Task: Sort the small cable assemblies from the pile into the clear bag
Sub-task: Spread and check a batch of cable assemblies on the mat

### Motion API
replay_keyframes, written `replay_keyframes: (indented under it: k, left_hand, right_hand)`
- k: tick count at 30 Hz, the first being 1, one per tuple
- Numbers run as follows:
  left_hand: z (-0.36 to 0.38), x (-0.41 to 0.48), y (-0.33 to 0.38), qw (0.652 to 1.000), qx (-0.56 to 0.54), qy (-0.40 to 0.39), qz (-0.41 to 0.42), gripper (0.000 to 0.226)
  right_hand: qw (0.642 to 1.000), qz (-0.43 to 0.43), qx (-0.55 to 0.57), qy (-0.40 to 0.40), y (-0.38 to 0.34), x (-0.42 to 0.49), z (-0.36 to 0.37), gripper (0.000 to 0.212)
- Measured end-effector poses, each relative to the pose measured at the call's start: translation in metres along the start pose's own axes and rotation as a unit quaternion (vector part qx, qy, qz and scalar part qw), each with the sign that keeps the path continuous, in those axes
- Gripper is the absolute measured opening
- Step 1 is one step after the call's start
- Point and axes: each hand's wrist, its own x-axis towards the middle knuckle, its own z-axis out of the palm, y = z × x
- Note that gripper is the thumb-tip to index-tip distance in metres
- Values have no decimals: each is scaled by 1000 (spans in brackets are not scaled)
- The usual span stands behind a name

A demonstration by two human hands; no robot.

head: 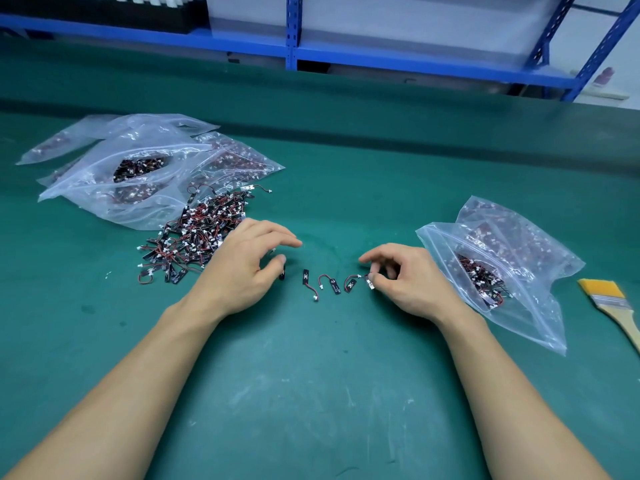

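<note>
A pile of small cable assemblies [199, 233], black strips with red-black wires and white plugs, lies left of centre on the green mat. My left hand [242, 265] hovers beside it with fingers spread, its thumb touching one black assembly [282, 273]. Three single assemblies lie in a row between my hands, among them one [306, 279] and another [330, 283]. My right hand [401, 278] pinches an assembly [370, 283] at the row's right end. A clear zip bag [498, 271] holding several assemblies lies open just right of that hand.
Several clear bags [138, 168] full of the same parts lie behind the pile at the left. A yellow-bristled brush [613, 303] with a wooden handle lies at the right edge. Blue shelving [294, 36] runs along the back of the green table [311, 393].
</note>
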Motion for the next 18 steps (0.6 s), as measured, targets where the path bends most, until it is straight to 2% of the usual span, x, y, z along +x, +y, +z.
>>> replay_keyframes:
  k: [6, 9, 12, 16, 18]
  left_hand:
    - [-1, 1, -5, 999, 12, 23, -30, 25]
    - [1, 1, -9, 996, 21, 47, -68, 23]
    - [2, 2, -14, 990, 38, 74, -114, 23]
    - [4, 1, -22, 977, 94, 22, -190, 41]
    - [6, 0, -24, 973, 117, -14, -198, 47]
  right_hand:
    - [997, 44, 45, 42, 3, 1, -1, 20]
    - [992, 71, 67, 83, 3, 5, -2, 22]
    - [991, 76, 68, 88, 2, 5, 0, 20]
    - [992, 71, 53, 90, 1, 5, 4, 16]
    - [991, 75, 53, 95, 0, 5, 4, 19]
